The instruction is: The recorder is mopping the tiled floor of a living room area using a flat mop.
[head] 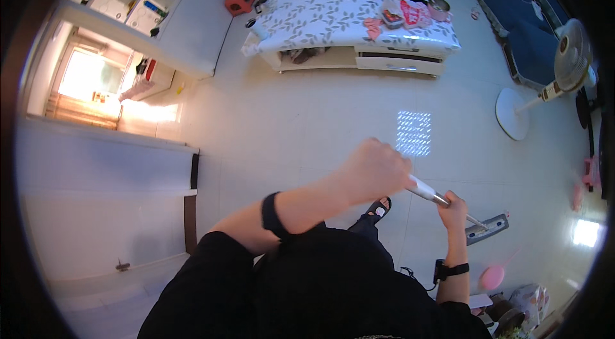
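Observation:
My left hand [382,166] grips the white upper end of a flat mop's handle [423,188], in front of my body. Lower down the same pole, my right hand [452,209] is closed around its metal part. The pole slants down to the right and ends in a grey flat mop head [487,229], which lies on the pale tiled floor [307,122] to my right. Below my left hand one of my feet shows in a dark sandal [382,207].
A low table [307,22] with a leaf-print cover stands ahead, a drawer partly pulled out, with bags and a pot on top. A standing fan [513,113] and a blue sofa [533,53] are at right. A pink balloon [493,277] lies near the mop. A doorway opens at left.

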